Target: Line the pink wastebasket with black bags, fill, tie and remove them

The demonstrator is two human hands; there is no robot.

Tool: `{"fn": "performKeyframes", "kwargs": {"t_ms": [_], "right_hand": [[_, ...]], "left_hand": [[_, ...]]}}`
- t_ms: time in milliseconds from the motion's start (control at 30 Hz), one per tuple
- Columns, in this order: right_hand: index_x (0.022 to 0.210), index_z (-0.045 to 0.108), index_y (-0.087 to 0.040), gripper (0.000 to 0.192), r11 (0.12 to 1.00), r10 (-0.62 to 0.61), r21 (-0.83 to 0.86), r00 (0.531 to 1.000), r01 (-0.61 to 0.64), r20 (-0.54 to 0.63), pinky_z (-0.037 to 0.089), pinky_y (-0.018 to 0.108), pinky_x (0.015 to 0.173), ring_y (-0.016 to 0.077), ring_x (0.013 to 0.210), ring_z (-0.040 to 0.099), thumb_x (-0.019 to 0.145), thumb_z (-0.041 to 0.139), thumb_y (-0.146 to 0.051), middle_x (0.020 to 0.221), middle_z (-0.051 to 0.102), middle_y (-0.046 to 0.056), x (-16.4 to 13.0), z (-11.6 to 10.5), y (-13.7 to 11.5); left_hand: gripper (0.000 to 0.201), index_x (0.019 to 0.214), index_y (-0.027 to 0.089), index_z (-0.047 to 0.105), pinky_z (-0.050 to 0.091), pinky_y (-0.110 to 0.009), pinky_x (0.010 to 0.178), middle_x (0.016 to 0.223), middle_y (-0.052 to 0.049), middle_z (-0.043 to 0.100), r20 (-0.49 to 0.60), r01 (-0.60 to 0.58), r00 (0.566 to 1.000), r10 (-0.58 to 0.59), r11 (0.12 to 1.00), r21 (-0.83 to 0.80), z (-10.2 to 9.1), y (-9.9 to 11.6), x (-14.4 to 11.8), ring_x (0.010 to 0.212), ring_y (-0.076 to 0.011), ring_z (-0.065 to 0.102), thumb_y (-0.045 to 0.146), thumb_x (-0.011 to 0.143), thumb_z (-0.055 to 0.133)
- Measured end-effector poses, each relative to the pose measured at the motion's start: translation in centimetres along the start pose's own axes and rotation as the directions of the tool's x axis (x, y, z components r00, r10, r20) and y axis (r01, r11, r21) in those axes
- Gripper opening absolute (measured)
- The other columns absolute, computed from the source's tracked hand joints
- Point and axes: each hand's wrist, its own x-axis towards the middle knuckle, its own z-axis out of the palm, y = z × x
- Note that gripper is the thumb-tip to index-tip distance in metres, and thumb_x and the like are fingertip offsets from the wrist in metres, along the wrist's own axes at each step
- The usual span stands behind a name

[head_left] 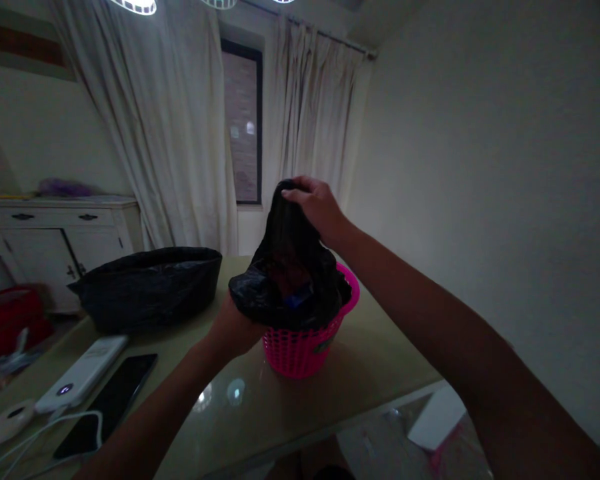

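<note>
- Two hands share one black bag (pixel 287 280): right hand (pixel 317 207) pinches its gathered top high, keeping it taut above the pink basket (pixel 305 347).
- Left hand (pixel 235 327), grip closed on the bag's lower edge, steadies it near the tabletop (pixel 370 360) right edge.

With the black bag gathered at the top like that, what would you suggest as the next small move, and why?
Probably lift the black bag straight up. The right hand pinches its gathered top above the pink basket, while the left hand sits at the basket's rim against the bag's lower edge, placed to hold it. The bag's bottom is in the basket.
</note>
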Motion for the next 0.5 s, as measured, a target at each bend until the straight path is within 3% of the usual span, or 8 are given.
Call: {"fn": "performKeyframes", "kwargs": {"t_ms": [67,133,233,333,433,500], "right_hand": [[0.086,0.068,-0.019,0.003,0.984,-0.121,-0.157,0.971,0.088,-0.208,0.049,0.029,0.077,0.0146,0.079,0.059,0.084,0.067,-0.018,0.081,0.063,-0.003,1.0,-3.6,0.1],[0.082,0.065,-0.018,0.007,0.964,-0.162,-0.260,0.904,0.058,-0.396,0.044,0.028,0.071,0.0131,0.075,0.054,0.083,0.062,-0.012,0.076,0.059,-0.003,1.0,-7.5,0.6],[0.081,0.061,-0.019,0.012,0.970,-0.022,-0.200,0.774,-0.136,-0.632,0.036,0.029,0.062,0.0123,0.067,0.047,0.084,0.055,-0.009,0.071,0.052,-0.004,-0.4,-12.3,1.2],[0.078,0.061,-0.019,0.013,0.958,0.088,-0.128,0.683,-0.259,-0.725,0.034,0.029,0.060,0.0124,0.066,0.047,0.082,0.055,-0.008,0.070,0.052,-0.004,-1.9,-15.1,1.5],[0.077,0.062,-0.018,0.012,0.959,0.092,-0.126,0.697,-0.255,-0.711,0.033,0.028,0.058,0.0120,0.064,0.046,0.077,0.056,-0.007,0.068,0.054,-0.004,-2.5,-15.6,1.0],[0.078,0.063,-0.017,0.012,0.967,0.052,-0.145,0.724,-0.207,-0.688,0.036,0.027,0.059,0.0118,0.065,0.047,0.074,0.057,-0.008,0.069,0.056,-0.004,-2.5,-15.1,0.2]], "left_hand": [[0.023,0.100,0.025,0.079,0.057,-0.052,0.110,0.100,-0.008,0.081,-0.092,0.102,0.990,-0.105,0.994,-0.033,-1.6,-0.5,-0.6,0.108,-0.0321,0.075,0.031,0.097,0.057],[0.024,0.100,0.024,0.076,0.055,-0.055,0.111,0.097,-0.008,0.079,-0.191,0.235,0.953,-0.234,0.972,-0.021,-3.3,-1.0,-0.7,0.105,-0.0321,0.074,0.034,0.101,0.054],[0.035,0.111,0.021,0.074,0.051,-0.061,0.110,0.108,-0.013,0.078,-0.269,0.371,0.901,-0.341,0.926,0.068,-6.0,-1.4,0.4,0.110,-0.0354,0.072,0.043,0.106,0.048],[0.045,0.137,0.024,0.067,0.045,-0.064,0.118,0.134,-0.014,0.072,-0.292,0.382,0.889,-0.353,0.923,0.047,-7.7,-1.4,2.6,0.130,-0.0367,0.064,0.053,0.107,0.049],[0.067,0.155,0.031,0.053,0.044,-0.061,0.122,0.162,-0.014,0.052,-0.333,0.373,0.849,-0.410,0.912,-0.173,-7.6,-1.5,4.9,0.148,-0.0361,0.053,0.063,0.097,0.067],[0.091,0.160,0.033,0.045,0.043,-0.062,0.123,0.174,-0.016,0.037,-0.339,0.426,0.775,-0.533,0.837,-0.343,-6.5,-1.9,5.9,0.156,-0.0397,0.045,0.067,0.085,0.082]]}}
